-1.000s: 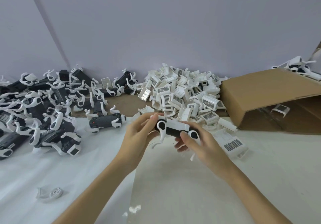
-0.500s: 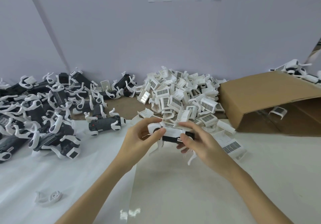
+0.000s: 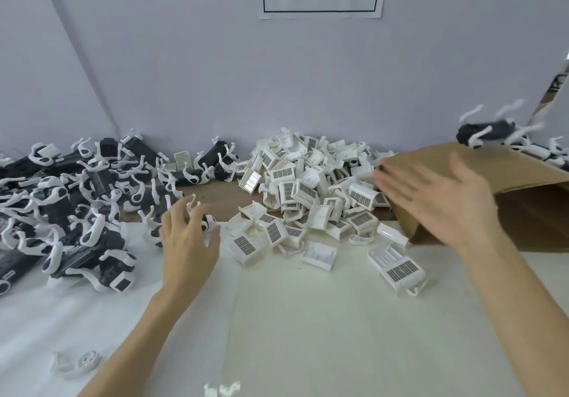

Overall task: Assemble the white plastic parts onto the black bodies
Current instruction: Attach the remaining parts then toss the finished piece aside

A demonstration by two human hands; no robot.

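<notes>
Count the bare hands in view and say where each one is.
2. The left hand hangs beside the pile of black bodies. The right hand, blurred, is spread open before the cardboard box. No others seem hidden.

White plastic parts (image 3: 311,193) with dark gridded panels are heaped at centre frame. At left, black bodies (image 3: 77,211) carry white curved pieces. A plain brown cardboard box (image 3: 462,162) sits right, on a white worktop (image 3: 308,319). Lavender wall (image 3: 184,73) behind.
</notes>
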